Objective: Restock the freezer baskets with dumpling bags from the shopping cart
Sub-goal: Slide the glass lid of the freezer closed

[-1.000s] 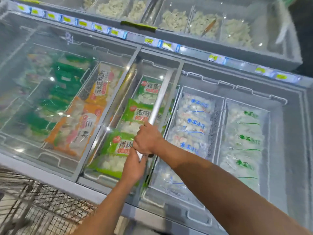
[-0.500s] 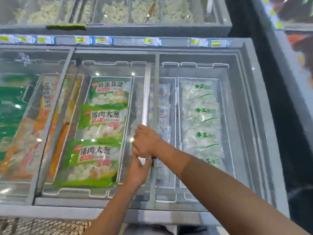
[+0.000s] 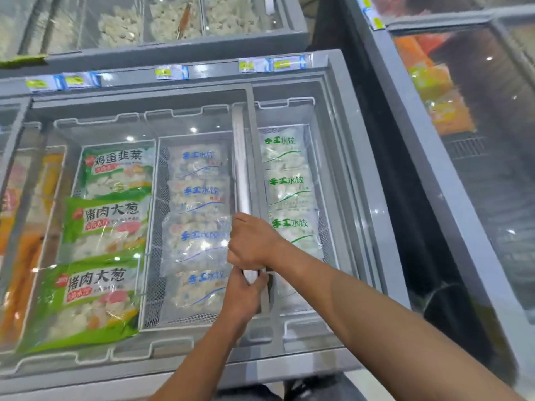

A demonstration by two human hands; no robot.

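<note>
Gripping the lid handle (image 3: 242, 180) of the chest freezer (image 3: 341, 134) w/ both hands — right hand (image 3: 251, 241) curled round the silver bar higher up, left hand (image 3: 244, 293) wrapped round its near end, just below and touching the right. The handle runs front-to-back on the edge of the glass sliding lid (image 3: 139, 337), which lies over the left and middle baskets.

Dumpling bags sit in three rows inside: green bags (image 3: 107, 227) in the left basket, overlapping front to back; clear bags w/ blue print (image 3: 199, 198) in the mesh basket (image 3: 157, 256) in the middle; clear bags w/ green print (image 3: 286, 180) in the right basket, partly behind the right forearm.

Yellow price tags (image 3: 170, 72) line the far rim. Beyond them, a bin freezer w/ loose dumplings (image 3: 173, 21). Right side — another freezer (image 3: 434, 82) w/ orange packs, blurred.
</note>
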